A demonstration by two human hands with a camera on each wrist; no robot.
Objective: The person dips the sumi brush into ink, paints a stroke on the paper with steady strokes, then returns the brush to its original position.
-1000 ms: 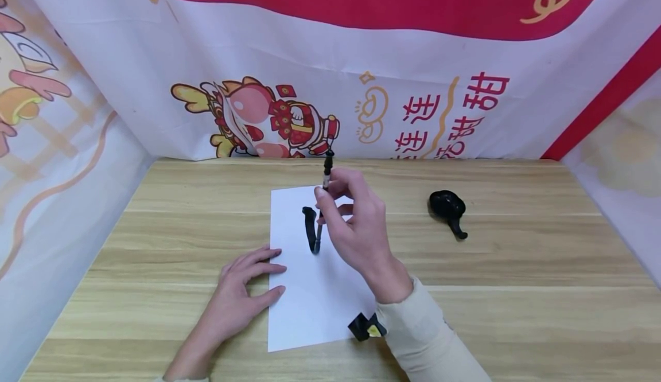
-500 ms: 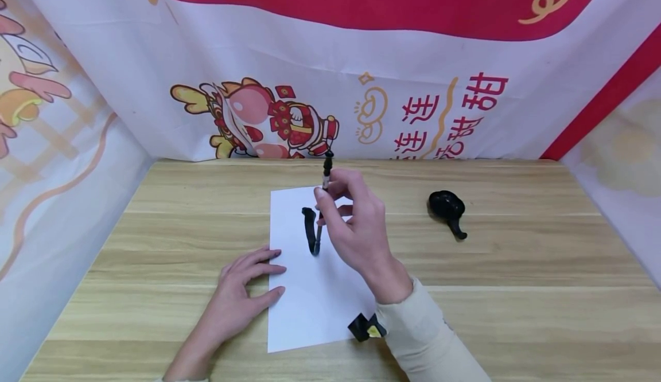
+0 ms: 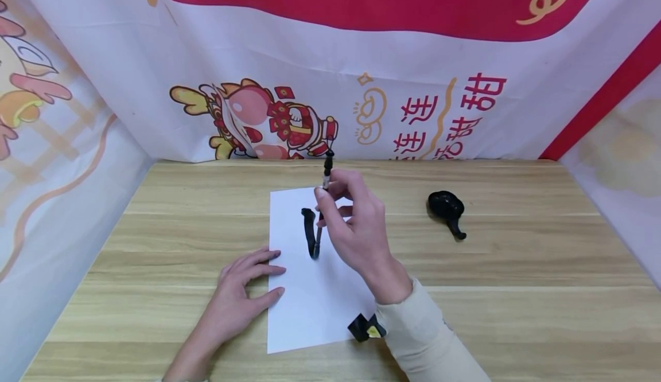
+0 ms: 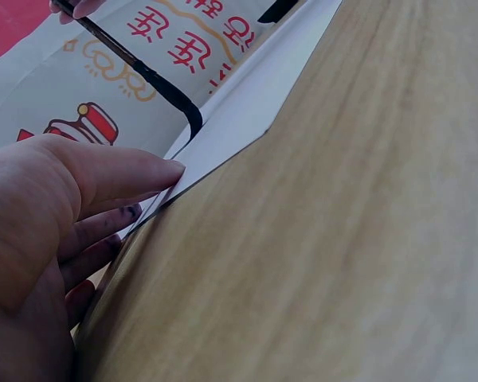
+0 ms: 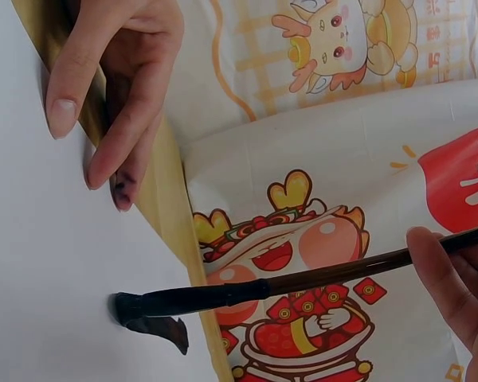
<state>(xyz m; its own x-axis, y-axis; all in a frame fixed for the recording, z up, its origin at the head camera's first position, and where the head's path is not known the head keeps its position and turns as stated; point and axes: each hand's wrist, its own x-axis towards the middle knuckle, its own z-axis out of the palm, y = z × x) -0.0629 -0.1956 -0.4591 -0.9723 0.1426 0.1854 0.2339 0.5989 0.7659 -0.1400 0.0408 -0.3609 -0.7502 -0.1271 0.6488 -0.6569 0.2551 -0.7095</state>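
My right hand [image 3: 358, 230] pinches a calligraphy brush [image 5: 327, 277] by its brown handle, between thumb and fingers. The brush stands nearly upright, its dark bristles bent against the white paper [image 3: 310, 313]. A thick black ink stroke [image 3: 308, 230] runs down the upper part of the sheet to the brush tip. At the paper's left edge rests my left hand [image 3: 242, 290], fingers spread and relaxed, thumb and fingertips on the sheet. Dark smudges mark some fingertips [image 4: 130, 213] in the left wrist view.
A glossy black rounded object [image 3: 446, 204] with a curved tail lies right of the paper on the wooden table [image 3: 516, 267]. Over the sheet's lower right corner sits a small black and yellow object [image 3: 360, 327], partly behind my right sleeve. A printed cloth [image 3: 289, 43] hangs behind.
The brush tip has crept slightly toward me, and the black stroke is a little longer at its lower end. My left hand stays in place.
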